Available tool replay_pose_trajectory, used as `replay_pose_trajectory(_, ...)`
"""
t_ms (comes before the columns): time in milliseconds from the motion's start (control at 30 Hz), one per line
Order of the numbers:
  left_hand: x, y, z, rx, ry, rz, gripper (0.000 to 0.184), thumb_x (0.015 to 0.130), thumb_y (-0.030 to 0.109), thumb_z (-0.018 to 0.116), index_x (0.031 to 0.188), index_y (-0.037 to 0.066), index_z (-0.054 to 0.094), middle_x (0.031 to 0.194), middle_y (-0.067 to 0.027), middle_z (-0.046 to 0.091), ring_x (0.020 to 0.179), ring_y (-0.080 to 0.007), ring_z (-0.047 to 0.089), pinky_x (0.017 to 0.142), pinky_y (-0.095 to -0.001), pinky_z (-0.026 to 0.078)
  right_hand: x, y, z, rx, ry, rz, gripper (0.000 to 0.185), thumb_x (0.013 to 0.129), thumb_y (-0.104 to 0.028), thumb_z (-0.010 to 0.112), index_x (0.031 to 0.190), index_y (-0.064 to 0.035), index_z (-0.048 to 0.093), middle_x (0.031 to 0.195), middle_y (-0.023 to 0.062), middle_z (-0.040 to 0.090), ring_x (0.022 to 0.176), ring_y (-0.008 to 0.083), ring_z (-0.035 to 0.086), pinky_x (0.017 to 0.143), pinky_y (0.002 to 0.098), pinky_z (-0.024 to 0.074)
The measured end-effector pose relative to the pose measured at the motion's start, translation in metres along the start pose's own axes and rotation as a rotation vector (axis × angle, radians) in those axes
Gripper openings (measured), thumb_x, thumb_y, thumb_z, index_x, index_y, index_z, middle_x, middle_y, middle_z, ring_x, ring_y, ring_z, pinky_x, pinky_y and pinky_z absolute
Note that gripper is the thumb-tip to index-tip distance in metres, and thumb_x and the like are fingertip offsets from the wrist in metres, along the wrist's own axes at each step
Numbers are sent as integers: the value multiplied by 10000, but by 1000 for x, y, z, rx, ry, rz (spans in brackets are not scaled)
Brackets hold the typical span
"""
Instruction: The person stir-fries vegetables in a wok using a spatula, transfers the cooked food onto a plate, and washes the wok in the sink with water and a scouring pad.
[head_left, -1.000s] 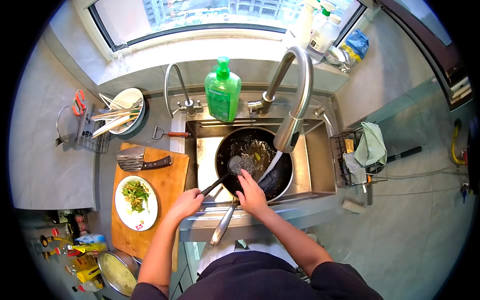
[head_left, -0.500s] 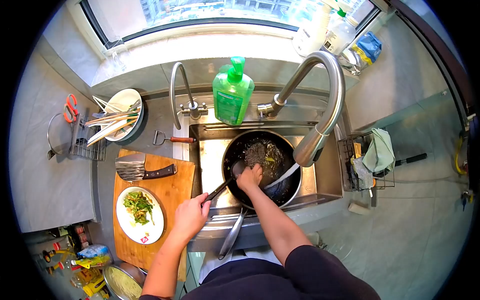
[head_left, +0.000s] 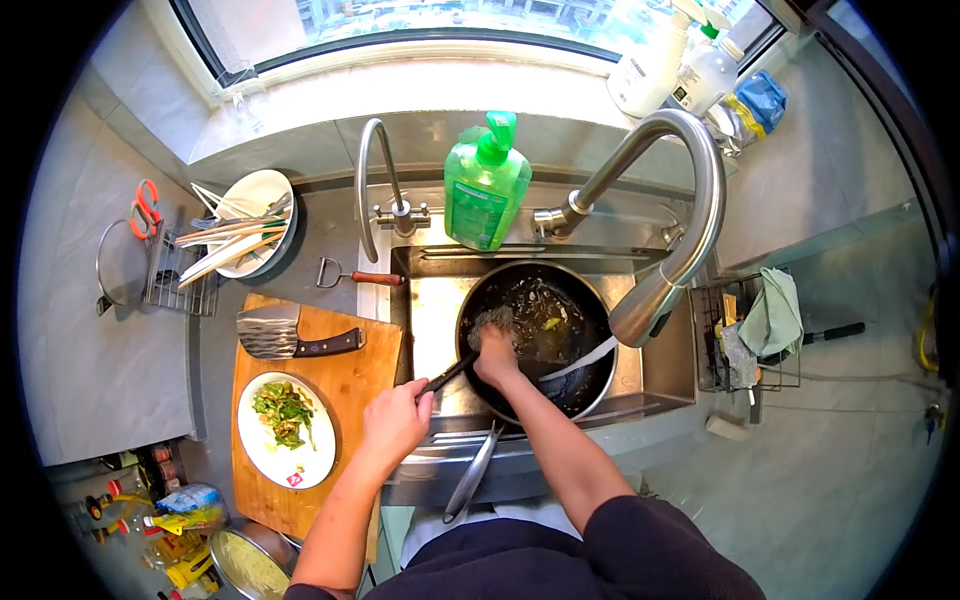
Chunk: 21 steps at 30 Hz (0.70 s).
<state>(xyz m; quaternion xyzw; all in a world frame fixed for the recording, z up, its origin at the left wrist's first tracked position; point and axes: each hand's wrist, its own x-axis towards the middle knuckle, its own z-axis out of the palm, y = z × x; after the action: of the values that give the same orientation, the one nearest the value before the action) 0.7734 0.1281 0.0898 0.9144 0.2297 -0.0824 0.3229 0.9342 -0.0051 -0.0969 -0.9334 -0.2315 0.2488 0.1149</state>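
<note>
My left hand (head_left: 395,420) is wrapped round the black handle of a cooking utensil (head_left: 446,376), whose head is mostly hidden behind my right hand. My right hand (head_left: 495,360) presses a grey steel wool scrubber (head_left: 496,319) against that end, over the left side of a dark frying pan (head_left: 590,385). Murky water and food bits, with a yellowish-green scrap, lie in the pan. The pan sits in the steel sink (head_left: 625,375), its handle (head_left: 470,485) pointing toward me. Water streams into it from the big faucet (head_left: 640,315).
Left of the sink, a cutting board (head_left: 350,395) bears a cleaver (head_left: 300,335) and a plate of green food (head_left: 287,470). Behind are a peeler (head_left: 360,277) and stacked bowls with chopsticks (head_left: 270,255). A green soap bottle (head_left: 487,190) stands behind the sink; a wire rack (head_left: 715,340) is at right.
My right hand has moved the scrubber left, from the pan's middle onto the utensil's head. My left hand keeps its grip. The whole view has shifted slightly.
</note>
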Motion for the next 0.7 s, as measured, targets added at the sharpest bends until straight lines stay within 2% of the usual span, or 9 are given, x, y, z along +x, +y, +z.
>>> replay_pose_trajectory(67,1,3,-4,20,-36,-21,279,886,259,582,1058,73,702,925,-196,685,880,-379,651,798,-455,509,-40,-3,-38,123,-194,38,638,764,-88,660,1352,-2,427,1452,121,372,1337,362,343,1117,404,311)
replay_pose_trajectory(133,-3,3,-4,56,-68,-29,270,884,260,588,1045,82,709,924,-190,686,882,-374,653,795,-456,510,-36,18,-30,136,-173,187,647,767,-47,651,1368,-12,415,1445,106,380,1347,349,334,1110,393,324)
replay_pose_trajectory(167,-6,-4,3,21,-9,51,250,872,271,596,1025,107,706,807,-198,676,771,-397,648,711,-484,516,-14,42,9,-19,20,150,665,766,-50,639,1384,-5,398,1459,126,363,1345,382,323,1109,404,321)
replay_pose_trajectory(300,-10,-1,7,80,63,99,220,873,258,596,999,109,699,776,-194,668,738,-401,643,678,-484,514,-7,20,19,-3,74,-70,723,682,-35,626,1368,22,405,1466,178,358,1323,442,328,1132,432,280)
replay_pose_trajectory(400,-11,-4,6,93,90,118,208,872,251,598,989,108,692,761,-193,663,725,-402,641,660,-486,511,-46,29,1,104,-95,-81,712,699,-51,623,1369,32,395,1472,173,351,1327,446,324,1132,429,274)
replay_pose_trajectory(467,-12,-7,8,86,91,143,205,871,249,600,988,107,690,757,-193,662,723,-402,639,655,-489,508,-36,52,7,-68,-105,89,707,705,-53,634,1365,35,397,1474,174,348,1334,438,320,1133,427,272)
replay_pose_trajectory(500,-12,-4,7,96,91,143,203,872,248,598,987,107,688,757,-194,661,721,-403,639,652,-491,506,-27,59,13,-36,-10,126,702,709,-52,639,1362,37,400,1476,169,347,1343,431,312,1135,425,273)
replay_pose_trajectory(633,-13,2,3,139,99,131,196,875,244,595,981,106,684,757,-197,657,717,-403,636,642,-496,501,-35,15,-13,-25,-87,-152,675,718,-23,613,1365,3,425,1461,177,372,1348,429,309,1138,415,273)
replay_pose_trajectory(700,-13,3,3,148,104,136,195,876,243,593,983,108,684,760,-198,658,719,-403,636,641,-496,500,-46,29,-8,33,-147,-105,643,736,7,583,1362,-10,438,1445,159,396,1338,411,338,1104,418,333)
